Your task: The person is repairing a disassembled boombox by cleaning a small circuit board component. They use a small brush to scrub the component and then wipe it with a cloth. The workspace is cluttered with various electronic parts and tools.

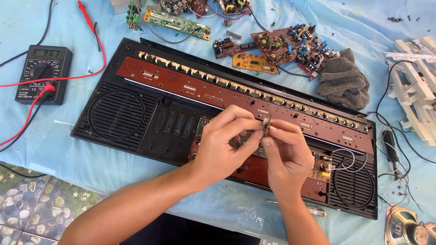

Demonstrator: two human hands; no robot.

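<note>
Both hands meet over the middle of an opened black keyboard case [113, 115] that lies on a light blue cloth. My left hand [225, 145] and my right hand [284, 154] pinch a small brownish electronic part [266, 125] between their fingertips. Below them inside the case lie a long brown circuit board [204, 88] and a smaller board [321, 164] with thin white wires. Round speaker grilles [116, 114] sit at each end of the case.
A black multimeter [42, 72] with red and black leads lies at the left. Several loose circuit boards [281, 45] and a grey rag [345, 81] lie behind the case. White keys [415, 86] are at the right, a screwdriver [313, 210] and a loose speaker [406, 229] near the front.
</note>
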